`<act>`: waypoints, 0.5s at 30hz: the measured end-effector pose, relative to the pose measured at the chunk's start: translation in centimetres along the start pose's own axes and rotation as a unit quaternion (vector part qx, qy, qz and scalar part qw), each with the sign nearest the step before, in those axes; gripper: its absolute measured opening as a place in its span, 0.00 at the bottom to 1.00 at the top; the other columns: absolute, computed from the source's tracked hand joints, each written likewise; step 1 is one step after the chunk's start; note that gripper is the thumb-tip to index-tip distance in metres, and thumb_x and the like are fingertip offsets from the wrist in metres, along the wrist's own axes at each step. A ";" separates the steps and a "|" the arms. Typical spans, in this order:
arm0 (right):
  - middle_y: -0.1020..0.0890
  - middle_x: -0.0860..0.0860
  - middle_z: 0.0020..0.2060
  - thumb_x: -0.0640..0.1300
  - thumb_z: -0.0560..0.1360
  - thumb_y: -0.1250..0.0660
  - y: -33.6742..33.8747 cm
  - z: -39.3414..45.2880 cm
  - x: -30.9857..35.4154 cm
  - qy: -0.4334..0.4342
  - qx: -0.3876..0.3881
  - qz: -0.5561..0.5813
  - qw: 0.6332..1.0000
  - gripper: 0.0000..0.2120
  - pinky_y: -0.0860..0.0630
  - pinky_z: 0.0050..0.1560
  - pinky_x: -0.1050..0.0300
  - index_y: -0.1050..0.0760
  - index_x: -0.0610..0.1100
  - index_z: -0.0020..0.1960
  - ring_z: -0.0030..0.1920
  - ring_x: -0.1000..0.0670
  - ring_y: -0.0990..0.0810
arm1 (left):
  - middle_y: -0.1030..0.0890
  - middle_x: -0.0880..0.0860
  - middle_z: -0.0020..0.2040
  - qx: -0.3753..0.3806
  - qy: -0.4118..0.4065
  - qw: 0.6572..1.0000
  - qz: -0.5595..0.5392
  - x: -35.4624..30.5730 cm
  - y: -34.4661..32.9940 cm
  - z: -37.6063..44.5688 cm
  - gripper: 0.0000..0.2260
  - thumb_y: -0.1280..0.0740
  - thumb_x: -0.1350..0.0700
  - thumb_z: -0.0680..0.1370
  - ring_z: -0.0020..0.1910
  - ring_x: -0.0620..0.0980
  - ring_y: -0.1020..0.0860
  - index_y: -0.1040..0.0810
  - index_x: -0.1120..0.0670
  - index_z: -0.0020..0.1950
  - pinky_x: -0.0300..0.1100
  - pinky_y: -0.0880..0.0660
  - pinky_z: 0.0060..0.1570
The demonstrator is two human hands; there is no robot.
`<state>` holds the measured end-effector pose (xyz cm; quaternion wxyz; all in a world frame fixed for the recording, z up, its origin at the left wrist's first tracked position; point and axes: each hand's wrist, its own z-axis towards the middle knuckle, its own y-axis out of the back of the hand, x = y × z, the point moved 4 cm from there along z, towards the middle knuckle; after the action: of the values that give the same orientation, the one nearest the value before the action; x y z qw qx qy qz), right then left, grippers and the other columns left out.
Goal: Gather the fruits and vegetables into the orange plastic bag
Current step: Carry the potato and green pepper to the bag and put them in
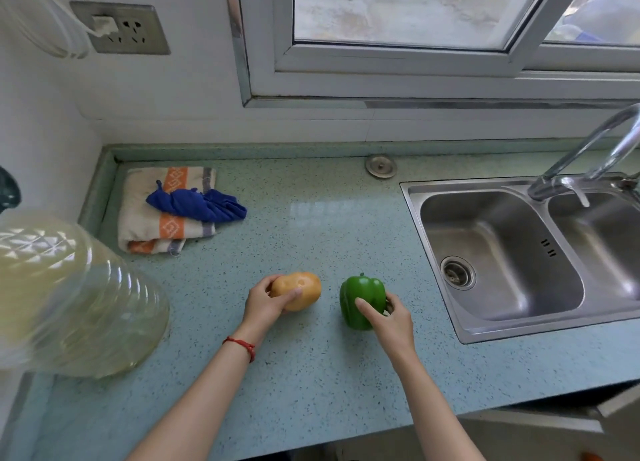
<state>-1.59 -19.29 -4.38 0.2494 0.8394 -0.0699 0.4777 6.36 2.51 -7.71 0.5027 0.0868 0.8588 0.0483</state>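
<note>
A large clear plastic bottle (65,294) stands at the left edge of the pale speckled surface (311,374); it holds a yellowish liquid, and it is blurred by its nearness to the camera. To the right, a steel double sink (512,252) is set into the surface, both basins bare down to the drain, with a curved tap (585,155) arching over the divider. No orange bag shows anywhere in this view.

Toward the back left lies a folded towel (166,211) with orange bands, and a crumpled blue cloth (197,204) rests on top of it. A wall socket (121,27) with a white plug sits above, and a window (433,27) runs along the back wall.

Both forearms reach in from the lower edge. The left hand (266,303), with a red string bracelet (242,346) at the wrist, has its grip closed around a yellowish-brown potato (299,289), thumb on the near side, fingers curled over the far left end. Whether the potato touches the surface I cannot tell.

The right hand (391,318) has its grip clamped on a green bell pepper (362,301), which stands stem-up just right of the potato; the thumb presses on its front, the fingers wrap round its right side
</note>
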 end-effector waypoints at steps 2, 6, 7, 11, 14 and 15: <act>0.23 0.47 0.55 0.47 0.66 0.25 0.1 -0.3 0.0 0.011 0.008 0.005 1.000 0.28 0.27 0.54 0.55 0.29 0.43 0.63 0.55 0.49 0.24 | 0.25 0.55 0.55 -0.012 0.001 1.000 -0.018 0.5 0.5 -0.6 0.18 0.25 0.56 0.67 0.55 0.56 0.26 0.25 0.53 0.54 0.56 0.23 0.52; 0.22 0.47 0.52 0.46 0.67 0.26 0.0 -0.7 0.2 0.037 0.046 0.008 0.998 0.23 0.25 0.54 0.54 0.27 0.44 0.60 0.54 0.48 0.23 | 0.25 0.55 0.55 -0.050 -0.006 0.998 -0.048 1.6 1.7 -2.2 0.20 0.25 0.56 0.67 0.55 0.55 0.25 0.25 0.53 0.56 0.56 0.24 0.55; 0.22 0.47 0.52 0.47 0.67 0.26 -0.1 -0.7 0.2 0.041 0.059 0.006 0.997 0.24 0.24 0.55 0.51 0.27 0.45 0.60 0.55 0.48 0.23 | 0.25 0.55 0.55 -0.065 -0.008 0.996 -0.056 1.8 2.1 -2.8 0.20 0.25 0.56 0.67 0.54 0.55 0.25 0.25 0.54 0.56 0.55 0.24 0.55; 0.22 0.47 0.55 0.49 0.66 0.25 -0.5 -0.7 0.5 0.064 0.115 -0.015 0.991 0.28 0.24 0.58 0.45 0.29 0.44 0.63 0.55 0.49 0.24 | 0.23 0.56 0.55 -0.125 -0.014 0.989 -0.079 2.8 3.2 -5.3 0.20 0.25 0.55 0.66 0.53 0.55 0.25 0.26 0.54 0.56 0.52 0.24 0.54; 0.23 0.47 0.54 0.48 0.67 0.26 -0.4 -0.6 1.0 0.087 0.168 -0.029 0.982 0.26 0.24 0.58 0.45 0.29 0.44 0.63 0.54 0.49 0.24 | 0.23 0.56 0.55 -0.180 -0.015 0.978 -0.101 3.9 3.6 -7.8 0.24 0.24 0.53 0.66 0.54 0.55 0.25 0.26 0.56 0.59 0.51 0.23 0.53; 0.23 0.48 0.53 0.47 0.67 0.26 -0.4 -0.6 1.2 0.094 0.189 -0.036 0.977 0.26 0.24 0.58 0.45 0.28 0.44 0.62 0.54 0.48 0.24 | 0.24 0.55 0.55 -0.202 -0.011 0.973 -0.110 4.3 3.6 -8.9 0.23 0.25 0.54 0.67 0.54 0.54 0.25 0.26 0.56 0.60 0.50 0.23 0.52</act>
<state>-1.28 -18.49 -3.29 0.1081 0.8250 0.0754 0.5496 -3.10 6.93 -6.42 0.5211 -0.1111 0.8300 0.1646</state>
